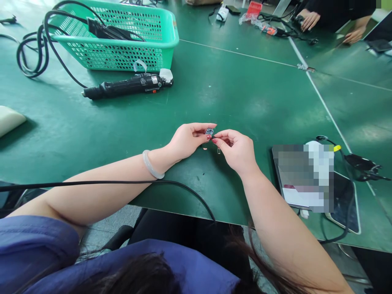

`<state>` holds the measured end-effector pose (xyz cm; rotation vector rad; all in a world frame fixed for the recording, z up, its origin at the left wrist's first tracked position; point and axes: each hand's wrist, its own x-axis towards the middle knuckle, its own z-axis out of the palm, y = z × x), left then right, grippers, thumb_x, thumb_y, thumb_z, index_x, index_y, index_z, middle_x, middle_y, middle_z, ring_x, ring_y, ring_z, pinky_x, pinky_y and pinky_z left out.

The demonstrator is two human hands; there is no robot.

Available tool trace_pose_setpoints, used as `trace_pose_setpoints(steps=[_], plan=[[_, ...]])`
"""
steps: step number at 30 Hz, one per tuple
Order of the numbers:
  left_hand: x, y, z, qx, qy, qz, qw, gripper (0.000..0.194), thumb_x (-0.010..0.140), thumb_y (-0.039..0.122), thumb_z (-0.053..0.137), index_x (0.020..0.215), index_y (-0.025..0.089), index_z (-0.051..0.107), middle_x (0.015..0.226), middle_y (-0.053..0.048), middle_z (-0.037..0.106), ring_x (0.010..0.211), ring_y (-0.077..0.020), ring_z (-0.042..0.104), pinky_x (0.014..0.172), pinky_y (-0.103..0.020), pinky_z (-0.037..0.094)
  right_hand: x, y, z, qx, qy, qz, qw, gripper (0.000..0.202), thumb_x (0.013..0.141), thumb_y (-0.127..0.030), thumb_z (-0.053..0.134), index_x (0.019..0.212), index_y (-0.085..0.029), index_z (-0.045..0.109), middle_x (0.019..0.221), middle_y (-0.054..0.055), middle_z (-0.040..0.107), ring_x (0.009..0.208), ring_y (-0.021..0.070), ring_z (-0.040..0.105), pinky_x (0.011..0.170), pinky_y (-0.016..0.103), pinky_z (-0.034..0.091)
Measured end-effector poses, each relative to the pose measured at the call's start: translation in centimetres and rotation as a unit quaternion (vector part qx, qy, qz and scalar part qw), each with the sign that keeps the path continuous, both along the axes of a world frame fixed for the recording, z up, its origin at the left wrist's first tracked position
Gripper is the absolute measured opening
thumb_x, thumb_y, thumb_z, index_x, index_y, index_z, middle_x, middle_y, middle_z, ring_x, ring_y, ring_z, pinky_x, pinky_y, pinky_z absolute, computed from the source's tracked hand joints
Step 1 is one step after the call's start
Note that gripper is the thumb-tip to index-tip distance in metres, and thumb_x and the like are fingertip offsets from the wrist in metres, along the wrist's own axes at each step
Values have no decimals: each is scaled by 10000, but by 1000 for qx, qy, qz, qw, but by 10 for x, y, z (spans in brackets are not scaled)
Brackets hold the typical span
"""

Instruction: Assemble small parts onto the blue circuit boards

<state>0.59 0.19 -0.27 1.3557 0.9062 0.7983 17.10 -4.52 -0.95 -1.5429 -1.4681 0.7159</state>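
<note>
My left hand (188,141) is closed on a small grey-blue part (209,131), pinched between thumb and fingers above the green table (196,102). Close beside it, my right hand (237,149) pinches a tiny dark piece (213,137) against the part's lower edge; what that piece is cannot be made out. The fingertips of both hands nearly touch. A small rectangular metal-like piece (219,150) lies on the table just under my right fingers.
A green basket (122,55) with black cables stands at the back left, a black electric screwdriver (125,86) before it. At right lie a dark tablet-like device (346,200) and cables. A black cable (122,182) crosses my left forearm. Another person's hands (309,20) are at the far right.
</note>
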Motion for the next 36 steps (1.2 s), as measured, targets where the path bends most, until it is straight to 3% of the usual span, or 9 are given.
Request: trace_pose_setpoints(steps=[11,27,36], plan=[[0,0,-4,52,26,-39,998,457,796,134,671,1250,190,678,1054,-60,750,946,-184,690,895,-361,564,0,-1,2,40,-19,6,999,112,824,-292,635,796,-201,695,728,9,695,621,135,599,620,286,488],[-1,-1,-5,99,52,-22,994,378,802,166,666,1175,194,724,1048,-52,760,929,-179,697,885,-336,553,-3,-5,9,86,-91,20,992,86,841,-247,601,791,-204,656,705,0,675,596,130,589,610,283,480],[-1,2,2,40,-3,-63,997,314,757,94,690,1058,154,758,808,-33,735,686,-100,638,728,-273,544,4,-2,3,52,-50,16,997,78,809,-281,647,775,-211,658,733,0,674,629,138,581,629,301,477]])
